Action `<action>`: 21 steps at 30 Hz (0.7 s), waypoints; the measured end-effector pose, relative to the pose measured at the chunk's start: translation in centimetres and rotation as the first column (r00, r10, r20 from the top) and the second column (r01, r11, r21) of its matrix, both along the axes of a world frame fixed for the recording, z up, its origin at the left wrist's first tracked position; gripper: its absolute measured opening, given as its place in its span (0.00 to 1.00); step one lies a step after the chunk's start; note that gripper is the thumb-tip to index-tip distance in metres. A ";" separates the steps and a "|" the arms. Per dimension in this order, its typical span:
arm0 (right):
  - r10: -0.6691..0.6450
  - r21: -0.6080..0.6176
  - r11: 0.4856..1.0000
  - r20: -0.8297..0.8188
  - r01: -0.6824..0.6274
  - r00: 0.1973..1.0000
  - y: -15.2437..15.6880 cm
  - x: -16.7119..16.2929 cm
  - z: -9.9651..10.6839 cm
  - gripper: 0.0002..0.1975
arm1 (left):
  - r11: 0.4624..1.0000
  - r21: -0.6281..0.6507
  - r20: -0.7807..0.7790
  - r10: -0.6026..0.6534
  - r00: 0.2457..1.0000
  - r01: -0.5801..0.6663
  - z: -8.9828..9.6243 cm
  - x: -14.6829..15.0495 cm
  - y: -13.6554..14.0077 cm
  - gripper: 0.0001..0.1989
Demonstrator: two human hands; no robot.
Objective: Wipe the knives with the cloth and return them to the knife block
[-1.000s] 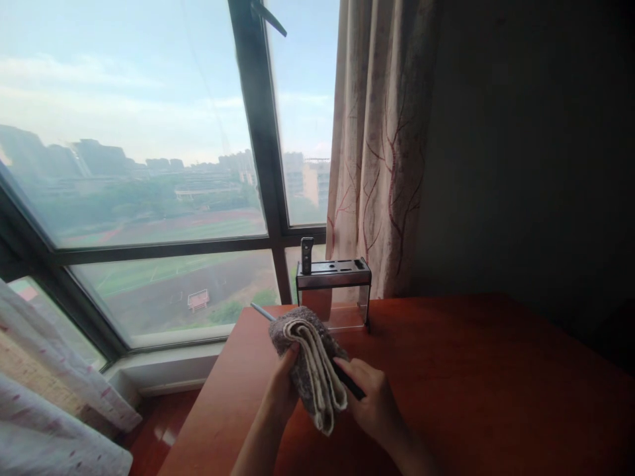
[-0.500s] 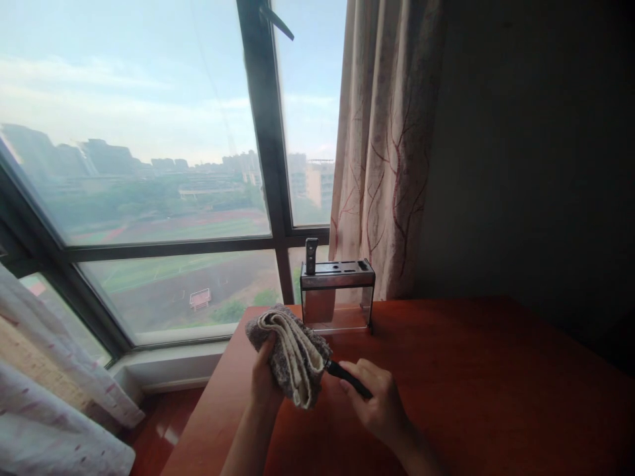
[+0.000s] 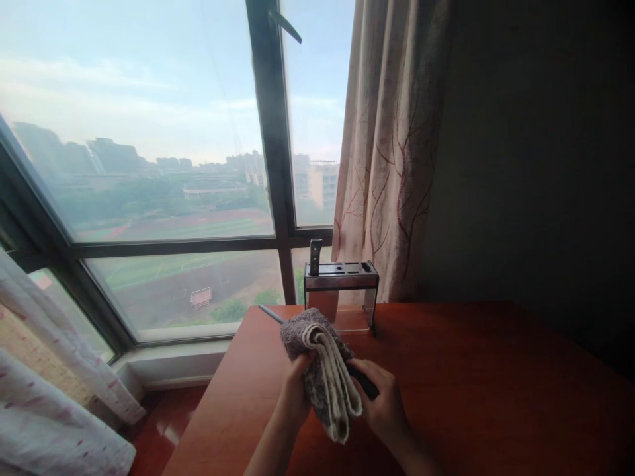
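My left hand (image 3: 296, 391) is closed round a folded grey-and-cream towel (image 3: 325, 370), thumb on top of it. The towel is wrapped about the shaft of a sharpening steel (image 3: 270, 314), whose thin grey end sticks out at the upper left. Its black handle (image 3: 364, 382) lies in my right hand (image 3: 385, 400), with the fingers wrapped round it. The middle of the shaft is hidden by the towel. Both are held above the table, in front of a knife block (image 3: 341, 274) with a metal slotted top and see-through sides.
One knife with a dark riveted handle (image 3: 315, 256) stands in the block's left end. The red-brown wooden table (image 3: 471, 383) reaches to the right. Behind are a window (image 3: 173, 165) and a patterned curtain (image 3: 391, 145); another curtain (image 3: 54, 410) hangs at the lower left.
The towel and my left hand have slid right along the shaft towards the handle. The far end of the steel now shows beyond the towel. My right hand keeps its grip.
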State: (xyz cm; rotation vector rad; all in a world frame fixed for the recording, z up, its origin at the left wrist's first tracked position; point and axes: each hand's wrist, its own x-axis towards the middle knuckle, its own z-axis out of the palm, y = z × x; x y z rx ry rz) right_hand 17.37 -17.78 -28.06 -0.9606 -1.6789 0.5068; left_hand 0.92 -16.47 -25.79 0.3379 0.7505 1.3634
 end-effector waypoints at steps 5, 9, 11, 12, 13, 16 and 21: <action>-0.001 -0.197 0.980 -0.199 -0.039 0.980 0.4 0.1 0.1 0.16 | 0.999 0.045 -0.027 0.029 0.999 -0.028 0.2 0.1 0.0 0.11; 0.042 -0.288 0.950 -0.263 -0.120 0.964 0.6 0.4 0.3 0.17 | 0.998 0.059 -0.009 0.016 1.000 -0.016 0.3 -0.4 0.2 0.10; 0.047 -0.295 0.947 -0.266 -0.128 0.963 0.6 0.4 0.5 0.16 | 0.997 0.066 0.015 0.031 0.999 -0.032 0.3 -0.9 0.3 0.10; 0.043 -0.298 0.946 -0.272 -0.126 0.961 0.6 0.5 0.6 0.16 | 0.997 0.064 0.025 0.041 0.999 -0.042 0.3 -1.3 0.4 0.11; 0.034 -0.303 0.945 -0.282 -0.122 0.959 0.6 0.5 0.6 0.16 | 0.997 0.056 0.035 0.048 0.998 -0.049 0.3 -1.7 0.4 0.13; 0.004 -0.334 0.935 -0.321 -0.117 0.947 0.6 0.7 0.8 0.18 | 0.999 0.009 0.077 0.045 0.996 -0.046 0.4 -3.0 0.6 0.20; 0.009 -0.370 0.918 -0.341 -0.143 0.940 0.6 1.1 0.9 0.19 | 0.987 0.051 0.114 0.145 0.983 -0.152 1.1 -4.7 0.9 0.16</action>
